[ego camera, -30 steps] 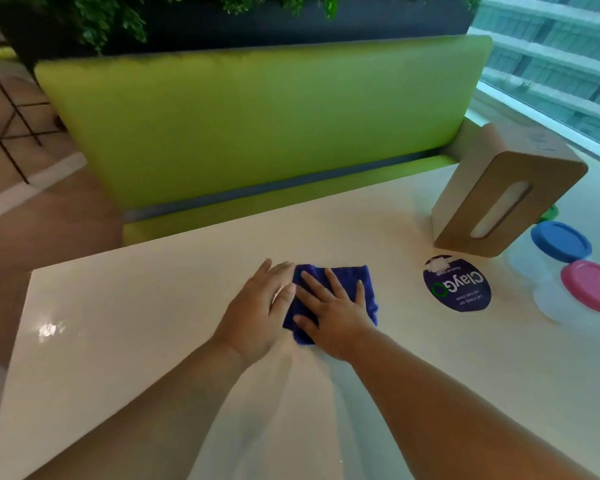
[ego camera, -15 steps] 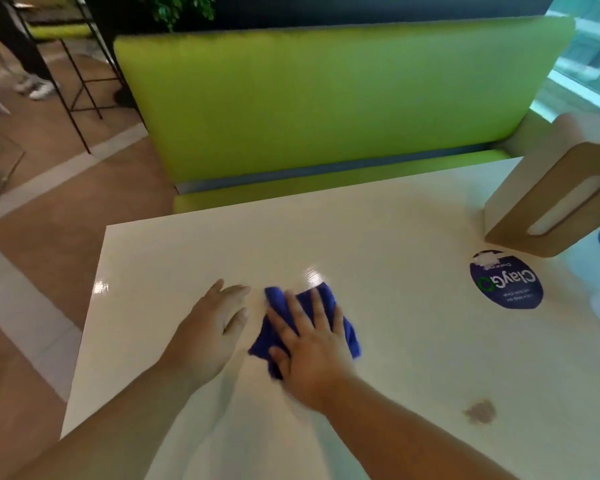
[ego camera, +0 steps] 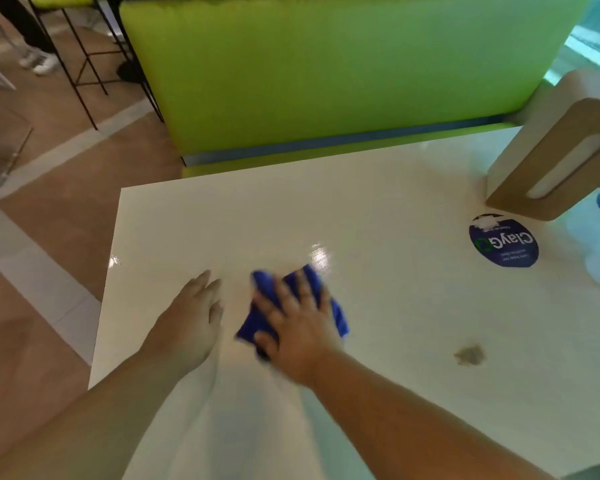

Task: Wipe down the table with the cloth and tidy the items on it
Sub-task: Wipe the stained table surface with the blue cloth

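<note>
Nearest, the right hand (ego camera: 302, 327) lies flat on a crumpled blue microfibre cloth (ego camera: 257, 320), its fingers (ego camera: 303, 285) straight and spread apart, pressing the cloth onto the glossy cream-white bench (ego camera: 395, 306); blue folds show past the fingertips and at both sides of the palm; just left of the cloth, apart from it, the left hand (ego camera: 187, 323) rests palm down, fingers straight and close together, holding nothing; to the right lies a small brown smudge (ego camera: 470, 355); farther off sits a round dark-blue sticker (ego camera: 503, 242); just behind it stands a beige wooden tissue box (ego camera: 551, 157); beyond the bench rises a lime-green padded seat back (ego camera: 326, 71).
</note>
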Demonstrator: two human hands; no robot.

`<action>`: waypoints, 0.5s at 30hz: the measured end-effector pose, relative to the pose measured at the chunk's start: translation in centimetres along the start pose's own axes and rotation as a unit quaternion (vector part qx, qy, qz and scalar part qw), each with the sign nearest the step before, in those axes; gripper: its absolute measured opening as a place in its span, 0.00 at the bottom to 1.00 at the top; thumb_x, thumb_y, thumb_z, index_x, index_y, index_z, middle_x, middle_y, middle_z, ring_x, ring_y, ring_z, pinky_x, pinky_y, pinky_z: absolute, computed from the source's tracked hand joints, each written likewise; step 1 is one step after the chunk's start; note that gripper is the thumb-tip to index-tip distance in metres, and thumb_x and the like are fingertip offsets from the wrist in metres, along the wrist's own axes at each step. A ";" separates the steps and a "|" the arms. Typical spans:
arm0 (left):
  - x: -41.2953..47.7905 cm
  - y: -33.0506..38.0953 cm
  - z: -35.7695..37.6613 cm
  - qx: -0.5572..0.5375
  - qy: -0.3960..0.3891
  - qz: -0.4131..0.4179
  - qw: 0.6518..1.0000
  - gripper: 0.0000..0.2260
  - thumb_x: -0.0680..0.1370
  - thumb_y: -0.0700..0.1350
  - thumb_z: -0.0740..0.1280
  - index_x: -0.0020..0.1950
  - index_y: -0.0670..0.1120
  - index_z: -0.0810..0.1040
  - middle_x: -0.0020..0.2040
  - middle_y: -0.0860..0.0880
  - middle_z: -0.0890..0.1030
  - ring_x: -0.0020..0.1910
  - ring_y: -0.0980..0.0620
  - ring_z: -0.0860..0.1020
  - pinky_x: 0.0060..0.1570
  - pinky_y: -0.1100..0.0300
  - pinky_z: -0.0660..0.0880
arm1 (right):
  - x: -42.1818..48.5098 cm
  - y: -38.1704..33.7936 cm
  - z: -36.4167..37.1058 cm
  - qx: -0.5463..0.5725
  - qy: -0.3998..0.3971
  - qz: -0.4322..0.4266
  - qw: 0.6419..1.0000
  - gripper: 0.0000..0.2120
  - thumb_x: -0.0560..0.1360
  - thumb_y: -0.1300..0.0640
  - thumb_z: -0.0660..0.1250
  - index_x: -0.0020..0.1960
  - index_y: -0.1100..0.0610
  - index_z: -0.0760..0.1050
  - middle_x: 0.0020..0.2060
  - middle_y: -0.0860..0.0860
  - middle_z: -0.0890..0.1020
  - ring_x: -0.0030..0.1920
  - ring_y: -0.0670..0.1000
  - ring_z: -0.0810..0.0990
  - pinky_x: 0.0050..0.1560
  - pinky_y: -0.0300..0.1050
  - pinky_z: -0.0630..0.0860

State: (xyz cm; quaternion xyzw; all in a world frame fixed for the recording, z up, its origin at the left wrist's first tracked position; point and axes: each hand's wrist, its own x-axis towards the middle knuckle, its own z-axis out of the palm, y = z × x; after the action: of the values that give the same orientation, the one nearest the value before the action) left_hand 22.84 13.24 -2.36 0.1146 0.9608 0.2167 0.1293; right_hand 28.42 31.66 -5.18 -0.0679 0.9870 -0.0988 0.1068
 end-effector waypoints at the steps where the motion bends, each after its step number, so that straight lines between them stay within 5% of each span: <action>1: -0.2 -0.5 0.2 0.020 -0.024 -0.002 0.999 0.22 0.81 0.48 0.53 0.76 0.48 0.58 0.78 0.51 0.52 0.77 0.53 0.50 0.73 0.56 0.53 | -1.6 -1.0 0.7 -0.008 -0.011 -0.059 0.998 0.27 0.79 0.38 0.46 0.76 0.40 0.45 0.78 0.48 0.46 0.76 0.60 0.36 0.70 0.65 0.32; 3: -0.8 -1.5 0.6 0.077 -0.094 -0.004 0.993 0.26 0.81 0.53 0.51 0.78 0.51 0.45 0.78 0.52 0.42 0.77 0.51 0.42 0.75 0.55 0.47 | -4.2 -0.5 1.6 -0.039 -0.005 -0.140 0.989 0.25 0.79 0.41 0.47 0.75 0.40 0.53 0.77 0.46 0.56 0.77 0.59 0.48 0.72 0.64 0.42; 6: -1.2 -2.4 1.2 0.153 -0.134 0.000 0.979 0.30 0.80 0.60 0.48 0.75 0.54 0.34 0.76 0.53 0.33 0.76 0.50 0.36 0.75 0.54 0.44 | -5.7 3.5 1.3 -0.060 0.004 -0.105 0.993 0.24 0.78 0.41 0.47 0.73 0.38 0.59 0.74 0.44 0.64 0.74 0.57 0.60 0.70 0.64 0.59; 9: -1.1 -2.2 1.2 0.179 -0.134 -0.002 0.975 0.32 0.78 0.63 0.48 0.75 0.54 0.33 0.76 0.52 0.33 0.76 0.49 0.36 0.75 0.53 0.44 | -4.8 6.2 0.4 -0.016 -0.002 0.025 1.000 0.29 0.74 0.39 0.33 0.75 0.36 0.43 0.77 0.43 0.48 0.77 0.54 0.41 0.74 0.60 0.40; 11: -1.1 -2.1 1.1 0.189 -0.136 -0.002 0.973 0.33 0.78 0.63 0.47 0.75 0.55 0.33 0.76 0.52 0.33 0.76 0.49 0.37 0.75 0.53 0.45 | -4.7 4.5 0.4 -0.013 0.005 0.095 0.995 0.29 0.74 0.39 0.32 0.75 0.37 0.39 0.77 0.44 0.44 0.76 0.55 0.35 0.73 0.59 0.34; 15: -1.2 -2.3 1.1 0.189 -0.124 0.006 0.974 0.33 0.77 0.65 0.48 0.75 0.55 0.34 0.77 0.53 0.35 0.76 0.49 0.39 0.74 0.53 0.47 | -9.6 -1.8 2.5 0.022 0.005 -0.022 1.000 0.26 0.79 0.40 0.48 0.75 0.38 0.48 0.77 0.45 0.52 0.77 0.58 0.42 0.72 0.65 0.39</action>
State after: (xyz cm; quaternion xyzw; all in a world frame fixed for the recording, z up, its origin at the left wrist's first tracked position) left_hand 23.91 11.31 -4.06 0.1684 0.9601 0.0158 0.2227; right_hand 38.47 30.95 -5.25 -0.0864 0.9834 -0.1235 0.1013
